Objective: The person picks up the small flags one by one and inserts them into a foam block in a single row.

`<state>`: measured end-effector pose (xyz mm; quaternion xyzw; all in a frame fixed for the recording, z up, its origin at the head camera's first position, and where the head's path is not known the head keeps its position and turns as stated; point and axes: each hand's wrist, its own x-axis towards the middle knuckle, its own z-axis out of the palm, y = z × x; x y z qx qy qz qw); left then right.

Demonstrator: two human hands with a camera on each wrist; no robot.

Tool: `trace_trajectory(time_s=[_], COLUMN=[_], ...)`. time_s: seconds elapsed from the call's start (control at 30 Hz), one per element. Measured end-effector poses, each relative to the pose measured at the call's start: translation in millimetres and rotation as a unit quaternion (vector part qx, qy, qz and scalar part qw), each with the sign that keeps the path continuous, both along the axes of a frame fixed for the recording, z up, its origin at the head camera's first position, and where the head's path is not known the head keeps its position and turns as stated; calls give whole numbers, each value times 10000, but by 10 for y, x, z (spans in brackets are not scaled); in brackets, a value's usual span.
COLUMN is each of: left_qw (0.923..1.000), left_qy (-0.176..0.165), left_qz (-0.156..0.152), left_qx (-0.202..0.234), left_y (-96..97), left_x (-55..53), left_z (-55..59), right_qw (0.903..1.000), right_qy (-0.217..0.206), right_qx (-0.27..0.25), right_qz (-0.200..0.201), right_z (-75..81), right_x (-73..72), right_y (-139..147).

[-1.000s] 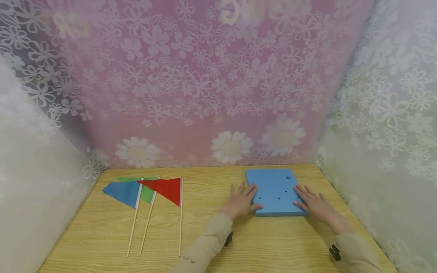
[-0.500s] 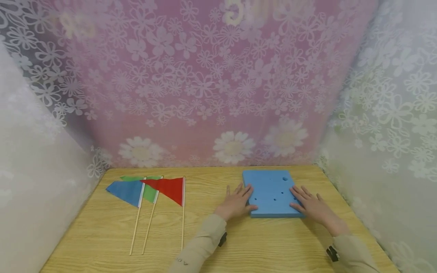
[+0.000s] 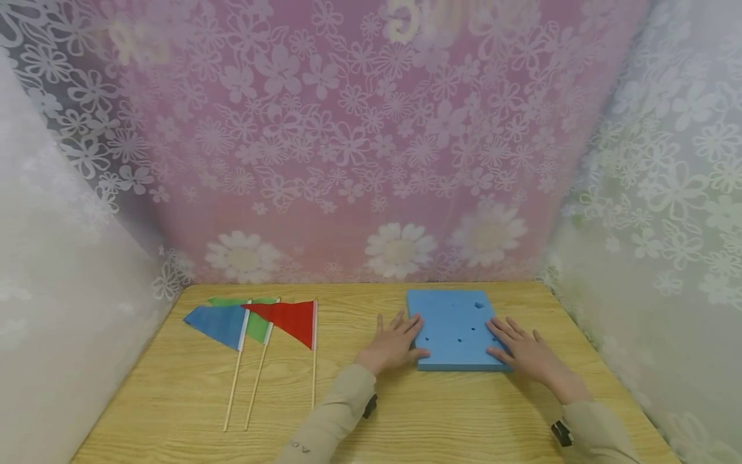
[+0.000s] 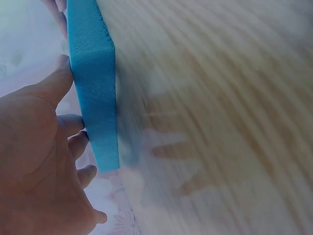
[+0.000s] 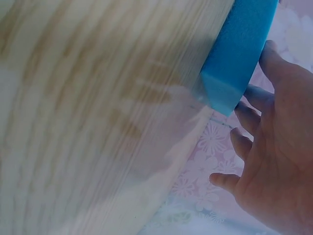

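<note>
A flat blue foam board (image 3: 446,316) with several small holes lies on the right half of the table. My left hand (image 3: 393,343) rests at its left side, fingers spread, thumb and fingertips on the edge. At the opposite side my right hand (image 3: 526,351) touches the board with extended fingers. In the left wrist view, the thumb and fingers of the left hand (image 4: 34,152) meet the top of the thick blue board (image 4: 95,93). The right wrist view has the right hand (image 5: 283,132) against the board (image 5: 239,54) likewise.
Three pennants on thin sticks lie at the left of the wooden table (image 3: 429,419): a blue flag (image 3: 220,325), a green flag (image 3: 257,330) partly covered, and a red flag (image 3: 297,321). A pink flowered backdrop (image 3: 348,161) rises behind the table.
The blue foam board has slid left along the table, with both hands staying at its sides. The view has shifted slightly; the flags lie as before.
</note>
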<state>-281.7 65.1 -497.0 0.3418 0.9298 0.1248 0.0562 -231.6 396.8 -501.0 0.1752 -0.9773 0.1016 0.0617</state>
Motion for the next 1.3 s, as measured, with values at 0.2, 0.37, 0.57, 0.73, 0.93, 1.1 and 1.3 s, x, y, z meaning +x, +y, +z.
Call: trace_trajectory(time_s=[0.2,0.37,0.57,0.73,0.93,1.1,1.3], left_qw=[10000,9998,9996,9996,9995,9991,9991], left_qy=[-70,-165,-258,-246,-273,-328,-319], left_qz=[59,84,72,87,100,151,221], left_qx=[-30,22,18,49,145,223,180], left_y=[-108,-206,-293,-368,-488,-582,-691], left_x=[13,16,24,12,7,31,46], left_z=[9,18,51,20,-23,-3,-6], right_qw=[9999,9998,9994,9996,9988,9985,9983], right_qy=[60,-45,157,-6,-436,-470,-482], right_qx=[61,18,74,-73,-23,-18,26], right_qz=[125,169,283,290,227,270,341], right_z=[-28,12,-25,37,127,134,125], right_x=[-21,-16,-38,-33,-22,-25,-53], right_y=[-66,-176,-227,-328,-465,-547,-639])
